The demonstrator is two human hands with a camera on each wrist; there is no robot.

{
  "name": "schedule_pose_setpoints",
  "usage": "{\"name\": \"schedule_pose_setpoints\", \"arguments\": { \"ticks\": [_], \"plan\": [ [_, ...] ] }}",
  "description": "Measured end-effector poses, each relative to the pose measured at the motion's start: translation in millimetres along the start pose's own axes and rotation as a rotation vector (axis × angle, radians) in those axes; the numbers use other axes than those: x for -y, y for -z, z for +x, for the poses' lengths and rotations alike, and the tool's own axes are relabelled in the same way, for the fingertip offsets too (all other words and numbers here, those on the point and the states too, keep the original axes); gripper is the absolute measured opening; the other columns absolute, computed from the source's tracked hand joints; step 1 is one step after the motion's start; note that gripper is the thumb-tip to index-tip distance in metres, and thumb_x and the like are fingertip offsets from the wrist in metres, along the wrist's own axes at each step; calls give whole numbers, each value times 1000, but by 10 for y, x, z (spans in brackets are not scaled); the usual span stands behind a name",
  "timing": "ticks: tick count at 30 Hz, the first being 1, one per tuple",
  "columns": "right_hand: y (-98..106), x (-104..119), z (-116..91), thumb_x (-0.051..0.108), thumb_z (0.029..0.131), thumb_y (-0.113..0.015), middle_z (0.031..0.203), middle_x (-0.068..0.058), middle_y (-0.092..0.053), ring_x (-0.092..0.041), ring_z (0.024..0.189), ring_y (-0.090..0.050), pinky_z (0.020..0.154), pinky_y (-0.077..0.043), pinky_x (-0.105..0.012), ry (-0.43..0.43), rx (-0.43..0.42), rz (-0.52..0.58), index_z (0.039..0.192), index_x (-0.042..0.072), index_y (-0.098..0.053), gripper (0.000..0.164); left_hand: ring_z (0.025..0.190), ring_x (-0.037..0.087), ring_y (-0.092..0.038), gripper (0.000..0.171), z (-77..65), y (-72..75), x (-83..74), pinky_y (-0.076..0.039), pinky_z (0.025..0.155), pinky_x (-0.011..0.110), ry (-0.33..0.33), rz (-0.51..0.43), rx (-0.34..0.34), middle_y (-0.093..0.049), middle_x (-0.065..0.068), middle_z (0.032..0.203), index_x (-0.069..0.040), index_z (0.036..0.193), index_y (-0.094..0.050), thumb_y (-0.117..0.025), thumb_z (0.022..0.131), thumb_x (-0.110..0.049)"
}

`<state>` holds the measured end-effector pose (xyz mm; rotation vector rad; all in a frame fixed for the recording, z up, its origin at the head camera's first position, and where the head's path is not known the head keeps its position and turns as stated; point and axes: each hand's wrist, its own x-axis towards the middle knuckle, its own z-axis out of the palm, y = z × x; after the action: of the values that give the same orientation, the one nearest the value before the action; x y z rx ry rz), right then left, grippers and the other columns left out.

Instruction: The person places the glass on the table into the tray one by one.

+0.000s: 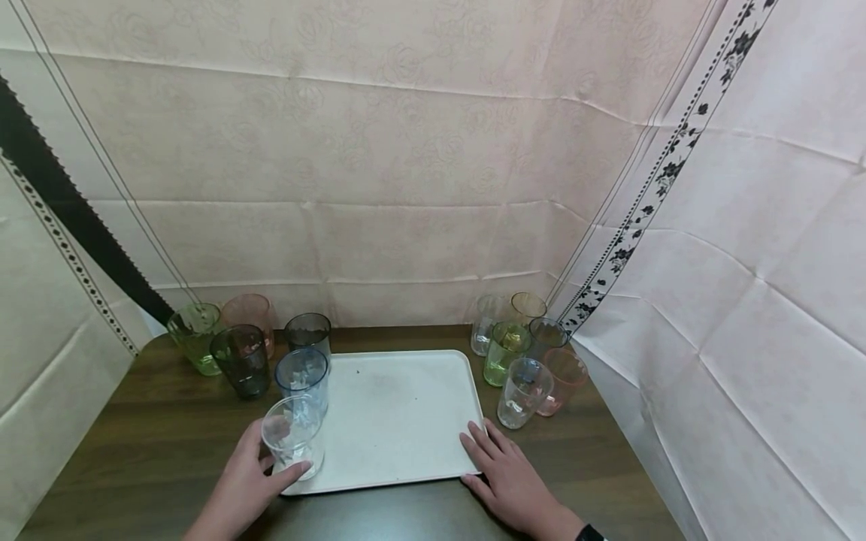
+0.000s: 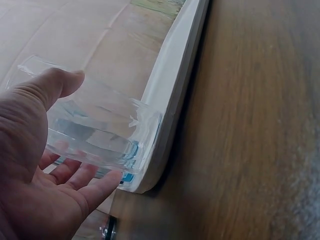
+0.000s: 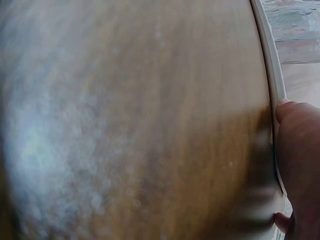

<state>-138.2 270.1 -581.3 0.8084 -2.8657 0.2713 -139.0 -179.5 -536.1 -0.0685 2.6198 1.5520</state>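
Observation:
My left hand (image 1: 246,477) holds a clear glass (image 1: 292,430) at the near left corner of a white tray (image 1: 406,421). In the left wrist view the thumb lies along one side of the clear glass (image 2: 95,130), the fingers along the other. Right behind it on the tray's left side stand a blue-tinted glass (image 1: 303,370) and a dark grey glass (image 1: 308,330). My right hand (image 1: 510,477) rests at the tray's near right corner, fingers extended over the rim. In the right wrist view its thumb (image 3: 287,107) touches the tray's edge.
Left of the tray stand a green glass (image 1: 196,342), a pink glass (image 1: 249,312) and a dark glass (image 1: 242,364). Several more glasses cluster at the right, including a green one (image 1: 506,353) and a clear one (image 1: 521,398). A patterned cloth (image 1: 433,165) hangs behind the wooden table (image 1: 135,443).

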Motion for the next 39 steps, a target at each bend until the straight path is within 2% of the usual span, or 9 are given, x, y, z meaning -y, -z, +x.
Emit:
{"name": "schedule_pose_setpoints", "arguments": {
  "ticks": [11,18,20,24,28,34,39],
  "plan": [
    [-5,-13,2,56,103,-48,165,-2,-27,-32,152,-19,111,-34,-60,-6,12,0,158,22,-37,65,136,42,-41,94,-23,2,16,-45,105,52,-24,0,-21,-35,20,146,-4,146,-31,-86,81,-42],
    [-6,-10,2,55,103,-48,165,-3,-29,-33,152,-21,110,-34,-60,0,12,0,157,22,-38,65,139,47,-36,106,-1,36,75,-40,107,55,-30,13,13,-31,22,149,-4,150,-25,-87,76,-49],
    [-4,-12,2,55,103,-48,165,-3,-28,-33,152,-20,111,-34,-60,-3,17,0,158,22,-37,65,137,48,-38,110,6,72,108,-40,107,59,-63,65,18,-32,22,146,-4,150,-25,-87,73,-54],
    [-2,-19,5,57,103,-46,165,-2,-26,-32,152,-19,111,-34,-60,-15,34,2,158,24,-36,65,131,43,-42,111,34,183,185,-40,102,66,-175,241,0,-36,21,141,-5,147,-32,-83,69,-65],
    [-5,-26,9,58,103,-44,166,-1,-25,-31,153,-18,110,-34,-60,-22,43,-8,159,25,-34,65,133,41,-40,112,84,290,229,-40,100,67,-261,359,9,-37,20,146,-6,150,-33,-81,70,-68],
    [-2,-16,7,56,103,-46,165,-3,-27,-32,152,-19,110,-34,-60,-8,25,-3,158,23,-36,65,140,47,-31,124,154,319,289,-38,101,69,-247,481,89,-28,23,158,-8,158,-25,-75,69,-77],
    [-7,-10,5,55,103,-47,165,-3,-28,-33,152,-20,110,-34,-60,-3,15,1,158,22,-37,65,141,48,-33,126,199,279,387,-38,101,69,-289,574,97,-29,25,158,-5,158,-28,-69,68,-83]
  ]
}}
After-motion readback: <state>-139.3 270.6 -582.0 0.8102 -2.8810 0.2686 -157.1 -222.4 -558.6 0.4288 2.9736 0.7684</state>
